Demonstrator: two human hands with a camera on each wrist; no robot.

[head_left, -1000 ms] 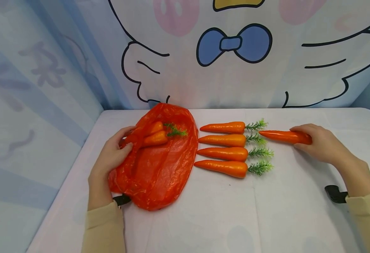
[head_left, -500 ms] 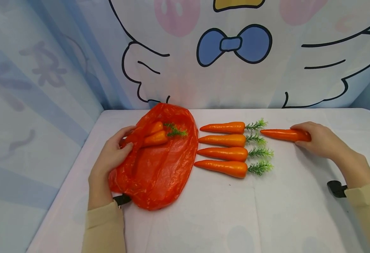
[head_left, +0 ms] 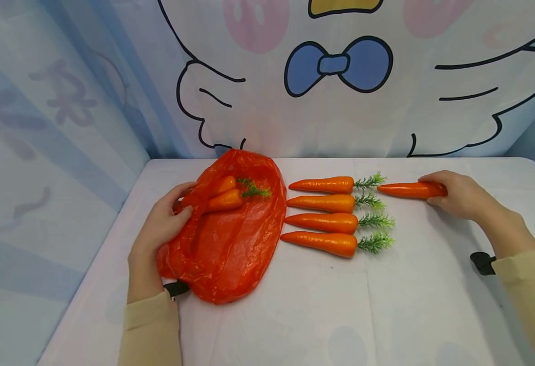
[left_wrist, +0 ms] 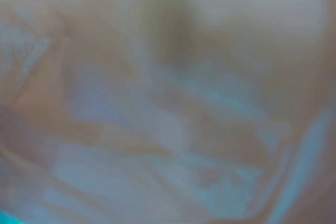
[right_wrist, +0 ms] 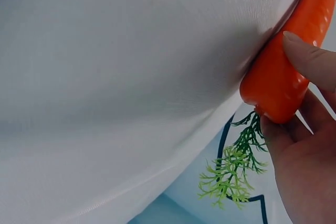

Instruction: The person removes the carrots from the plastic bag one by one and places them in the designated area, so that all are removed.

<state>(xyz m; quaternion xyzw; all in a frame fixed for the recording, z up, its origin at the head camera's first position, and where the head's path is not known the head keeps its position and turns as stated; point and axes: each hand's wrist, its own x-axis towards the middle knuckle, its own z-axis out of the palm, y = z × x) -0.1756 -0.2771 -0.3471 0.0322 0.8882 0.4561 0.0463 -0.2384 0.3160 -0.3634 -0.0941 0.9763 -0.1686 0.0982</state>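
Note:
My right hand (head_left: pixel 466 197) grips a toy carrot (head_left: pixel 411 190) by its thick end, its tip pointing left just past the row's leafy tops. In the right wrist view thumb and fingers close round the carrot (right_wrist: pixel 286 72), and its green leaves (right_wrist: pixel 236 166) hang below the fingers. My left hand (head_left: pixel 164 216) holds the left side of a red plastic bag (head_left: pixel 235 249), thumb on top and fingers partly hidden by the film. Two carrots, one of them a carrot (head_left: pixel 223 201) in front, lie in the bag, partly covered. Only blurred film shows in the left wrist view.
Several carrots lie in a row right of the bag, tips left: a top carrot (head_left: pixel 324 184), a second carrot (head_left: pixel 324 203), a lower carrot (head_left: pixel 324 222) and a front carrot (head_left: pixel 324 243). Behind the white tablecloth (head_left: pixel 317 315) hangs a printed curtain (head_left: pixel 331 122).
My right hand has shifted slightly away from me with the carrot, toward the table's far edge. The left hand, the bag and the row of carrots stay as they were.

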